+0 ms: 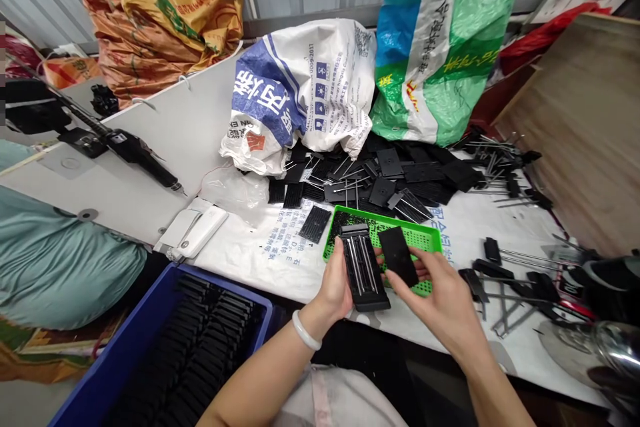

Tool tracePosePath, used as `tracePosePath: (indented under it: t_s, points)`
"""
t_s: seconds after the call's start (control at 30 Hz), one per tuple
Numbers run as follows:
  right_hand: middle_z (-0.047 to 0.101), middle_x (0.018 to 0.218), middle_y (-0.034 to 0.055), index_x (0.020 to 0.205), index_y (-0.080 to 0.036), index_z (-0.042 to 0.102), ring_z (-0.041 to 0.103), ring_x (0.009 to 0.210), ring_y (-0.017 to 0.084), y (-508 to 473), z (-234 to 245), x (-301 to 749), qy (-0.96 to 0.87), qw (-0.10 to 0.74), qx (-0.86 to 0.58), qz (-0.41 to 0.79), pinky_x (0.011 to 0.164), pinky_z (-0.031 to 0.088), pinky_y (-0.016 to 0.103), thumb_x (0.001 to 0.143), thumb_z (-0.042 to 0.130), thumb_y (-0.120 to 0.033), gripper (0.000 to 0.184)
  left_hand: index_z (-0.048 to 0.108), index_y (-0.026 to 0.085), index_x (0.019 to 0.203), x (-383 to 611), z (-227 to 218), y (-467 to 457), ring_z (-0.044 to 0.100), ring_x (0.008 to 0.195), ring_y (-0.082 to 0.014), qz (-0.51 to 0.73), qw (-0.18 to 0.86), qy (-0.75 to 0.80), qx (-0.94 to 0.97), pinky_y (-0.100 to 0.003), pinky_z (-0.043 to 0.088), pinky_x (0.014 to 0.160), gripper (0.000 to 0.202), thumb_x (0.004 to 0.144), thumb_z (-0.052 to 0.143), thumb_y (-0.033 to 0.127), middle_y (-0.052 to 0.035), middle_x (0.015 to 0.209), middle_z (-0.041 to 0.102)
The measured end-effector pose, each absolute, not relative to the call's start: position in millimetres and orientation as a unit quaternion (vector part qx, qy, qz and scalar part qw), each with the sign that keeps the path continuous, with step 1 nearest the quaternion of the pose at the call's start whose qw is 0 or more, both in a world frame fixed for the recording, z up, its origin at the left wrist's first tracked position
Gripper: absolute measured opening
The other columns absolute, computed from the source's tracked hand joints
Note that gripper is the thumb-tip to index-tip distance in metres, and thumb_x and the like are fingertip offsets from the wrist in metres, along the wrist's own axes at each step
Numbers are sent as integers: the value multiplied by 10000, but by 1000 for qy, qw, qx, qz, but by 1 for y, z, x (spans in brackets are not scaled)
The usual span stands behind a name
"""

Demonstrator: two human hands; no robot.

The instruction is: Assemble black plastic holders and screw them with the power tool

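Observation:
My left hand [336, 287] is closed around a long black plastic frame with metal rods [363, 265], tilted up over the near edge of the table. A flat black rectangular plate [399, 255] is pinched in my right hand [434, 287], just right of the frame and apart from it. Beneath both lies a green perforated basket [427, 240], with many small dark pieces in its left part. Just left of the basket a ribbed black plate [315, 223] rests on the white sheet.
A blue crate [265, 303] of stacked black parts stands at lower left. An electric screwdriver [145, 159] hangs at left above a white box [200, 227]. Black plates and rods [390, 163] pile up before a white sack [305, 87]. More rodded parts [520, 273] lie at right.

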State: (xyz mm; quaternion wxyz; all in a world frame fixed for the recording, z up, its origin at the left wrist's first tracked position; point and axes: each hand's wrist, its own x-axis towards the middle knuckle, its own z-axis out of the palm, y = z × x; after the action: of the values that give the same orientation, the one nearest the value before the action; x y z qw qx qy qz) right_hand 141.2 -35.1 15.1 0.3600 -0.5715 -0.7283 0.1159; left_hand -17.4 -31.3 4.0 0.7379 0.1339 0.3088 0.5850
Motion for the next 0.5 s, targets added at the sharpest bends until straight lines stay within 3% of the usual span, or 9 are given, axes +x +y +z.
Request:
tracePosePath:
  t_s: [0.17, 0.5]
  points:
    - [596, 981, 133, 1163, -143, 549, 632, 815, 272, -42, 8, 116, -743, 316, -574, 139, 695, 554, 406, 840, 597, -507, 489, 692, 154, 1119, -11, 2, -31, 516, 1277, -282, 628, 698, 310, 148, -411, 382, 1098, 569, 876, 486, 625, -117, 1194, 687]
    - [560, 954, 138, 1227, -124, 501, 616, 845, 306, -46, -1, 93, -753, 328, -562, 96, 698, 558, 445, 889, 538, -517, 519, 683, 112, 1095, -11, -3, -33, 606, 1154, -299, 615, 697, 328, 166, -424, 454, 1006, 625, 865, 471, 653, -158, 1101, 708]
